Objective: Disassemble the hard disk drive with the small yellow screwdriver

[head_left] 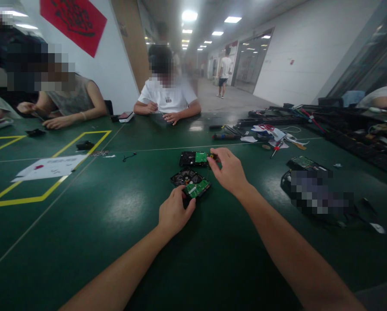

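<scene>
A black hard drive (187, 159) with a green board on its face lies flat on the green table. The thumb and index finger of my right hand (229, 172) close on its right end; a small yellowish bit shows at the fingertips. Just nearer to me is a black computer fan (183, 175), with a green circuit board (198, 188) at its near right side, partly overlapping it. My left hand (175, 212) grips the near left edge of this board between thumb and fingers. Whether the board is fixed to a drive beneath it I cannot tell.
Tools and cables (228, 134) lie beyond my right hand, with a red-tipped screwdriver (276, 149) among papers. A blurred dark bundle (319, 192) sits at right. Left are a white sheet (51, 167) and yellow tape (21, 201). A person in a white shirt (167, 97) sits opposite.
</scene>
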Available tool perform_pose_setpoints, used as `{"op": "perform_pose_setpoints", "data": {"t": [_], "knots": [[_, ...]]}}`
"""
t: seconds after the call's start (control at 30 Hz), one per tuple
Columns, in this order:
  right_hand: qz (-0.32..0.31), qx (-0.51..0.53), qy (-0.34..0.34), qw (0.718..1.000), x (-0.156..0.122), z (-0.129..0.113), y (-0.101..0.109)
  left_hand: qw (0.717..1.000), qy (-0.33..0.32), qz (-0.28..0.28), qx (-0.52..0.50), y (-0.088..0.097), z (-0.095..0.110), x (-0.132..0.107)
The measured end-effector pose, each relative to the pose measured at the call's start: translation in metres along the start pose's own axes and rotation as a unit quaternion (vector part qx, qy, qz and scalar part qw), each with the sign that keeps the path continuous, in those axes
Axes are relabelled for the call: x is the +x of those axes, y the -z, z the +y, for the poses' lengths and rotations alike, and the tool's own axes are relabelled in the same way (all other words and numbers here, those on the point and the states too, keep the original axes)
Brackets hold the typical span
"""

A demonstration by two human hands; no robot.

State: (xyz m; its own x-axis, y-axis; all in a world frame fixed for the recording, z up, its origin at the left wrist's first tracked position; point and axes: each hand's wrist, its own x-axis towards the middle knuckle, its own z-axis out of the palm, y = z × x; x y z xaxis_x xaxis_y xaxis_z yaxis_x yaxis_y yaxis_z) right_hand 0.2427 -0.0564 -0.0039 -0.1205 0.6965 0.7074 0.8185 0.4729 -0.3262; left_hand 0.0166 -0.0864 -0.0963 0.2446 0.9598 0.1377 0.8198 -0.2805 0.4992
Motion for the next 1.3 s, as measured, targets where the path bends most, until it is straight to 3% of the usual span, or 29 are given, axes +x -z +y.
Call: {"op": "perform_pose_setpoints", "data": {"t": [0.1,0.3,0.57,0.77,1.0,1.3], "knots": [[0.004,-0.002,0.002,1.000,-0.001,-0.001,-0.001,1.000,0.000,-0.002,-0.003,0.000,0.000,0.000],[0.043,0.028,-0.065,0.997,-0.003,0.009,-0.008,1.000,-0.002,0.005,-0.005,0.001,0.000,0.000],[0.014,0.000,0.006,1.000,-0.002,0.001,-0.003,1.000,-0.003,0.008,-0.006,0.001,0.001,-0.001],[0.045,0.044,-0.044,0.997,-0.003,0.007,-0.008,1.000,0.000,0.005,-0.007,0.002,0.002,-0.001],[0.050,0.007,0.006,0.999,-0.001,0.007,-0.005,1.000,-0.005,0.006,-0.004,-0.003,-0.004,0.001],[0.048,0.000,-0.011,0.999,-0.003,0.005,-0.005,1.000,-0.004,0.001,-0.001,-0.005,-0.007,0.002]]}}
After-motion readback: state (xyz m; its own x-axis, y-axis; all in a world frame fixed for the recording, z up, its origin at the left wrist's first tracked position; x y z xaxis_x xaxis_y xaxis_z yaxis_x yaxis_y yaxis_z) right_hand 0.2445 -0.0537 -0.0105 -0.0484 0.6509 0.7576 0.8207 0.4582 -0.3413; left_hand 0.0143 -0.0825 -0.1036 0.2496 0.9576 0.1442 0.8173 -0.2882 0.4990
